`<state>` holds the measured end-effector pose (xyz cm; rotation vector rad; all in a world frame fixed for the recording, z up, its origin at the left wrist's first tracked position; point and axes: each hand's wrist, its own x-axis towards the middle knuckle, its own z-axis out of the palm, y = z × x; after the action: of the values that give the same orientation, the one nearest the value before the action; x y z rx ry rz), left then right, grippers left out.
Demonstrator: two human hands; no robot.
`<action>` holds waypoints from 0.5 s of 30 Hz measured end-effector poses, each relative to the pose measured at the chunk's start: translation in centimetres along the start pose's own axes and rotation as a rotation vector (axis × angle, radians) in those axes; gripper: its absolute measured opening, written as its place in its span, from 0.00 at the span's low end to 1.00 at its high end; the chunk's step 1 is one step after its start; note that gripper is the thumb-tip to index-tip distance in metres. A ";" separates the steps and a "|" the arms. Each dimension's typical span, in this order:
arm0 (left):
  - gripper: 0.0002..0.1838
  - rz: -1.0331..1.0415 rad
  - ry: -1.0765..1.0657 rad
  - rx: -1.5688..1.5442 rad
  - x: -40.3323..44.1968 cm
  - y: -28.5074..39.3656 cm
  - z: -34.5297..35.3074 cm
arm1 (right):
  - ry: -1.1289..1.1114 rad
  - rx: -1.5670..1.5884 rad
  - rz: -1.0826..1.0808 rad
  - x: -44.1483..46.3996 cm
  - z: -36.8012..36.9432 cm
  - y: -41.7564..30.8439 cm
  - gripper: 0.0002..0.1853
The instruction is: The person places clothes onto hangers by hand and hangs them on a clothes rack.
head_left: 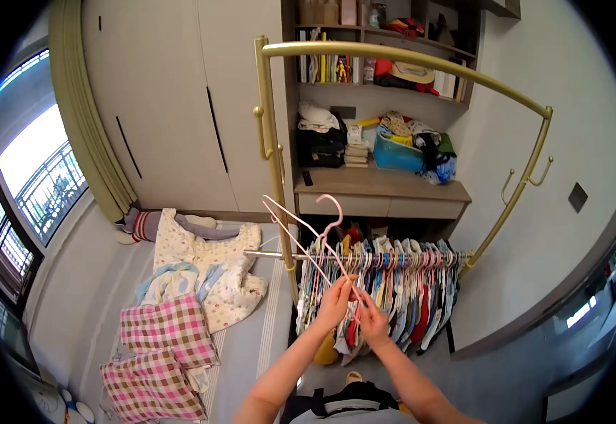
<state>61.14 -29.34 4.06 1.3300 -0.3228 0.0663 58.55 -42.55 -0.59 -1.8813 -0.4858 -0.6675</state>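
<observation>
A pink clothes hanger (298, 218) is held up in front of the clothes rack, tilted, its hook at the top. My left hand (334, 302) is closed around the hanger's lower end. Right beside it, my right hand (373, 321) pinches the same end, with the fingertips of both hands close together. No garment shows on this hanger. Behind and below my hands, many small clothes (410, 283) hang in a dense row from the rail of a gold-coloured rack (385, 51).
To the left, a bed (251, 357) carries checkered pillows (166, 321), a patterned cream cloth (209, 283) and a grey stuffed toy (149, 226). Behind the rack stands a desk (385, 185) with a blue bin (396, 153) of clothes. The rack's upright posts stand on either side.
</observation>
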 end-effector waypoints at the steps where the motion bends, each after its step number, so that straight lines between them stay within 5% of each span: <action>1: 0.17 0.024 0.020 0.036 1.2 0.8 0.3 | -0.037 0.043 0.033 2.4 -0.8 0.4 0.17; 7: 0.17 0.212 0.201 0.040 5.4 2.8 1.6 | -0.275 0.358 0.184 13.1 -3.3 1.6 0.14; 9: 0.16 0.270 0.334 0.103 5.8 2.4 1.5 | -0.211 0.356 -0.023 16.2 -1.4 1.7 0.14; 15: 0.12 0.212 0.577 0.196 4.9 0.2 -0.7 | -0.445 0.457 0.061 22.6 3.0 -0.8 0.15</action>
<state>65.96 -29.29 5.39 1.4023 0.0377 0.6606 76.00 -38.75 13.65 -1.5902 -0.7874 -0.0722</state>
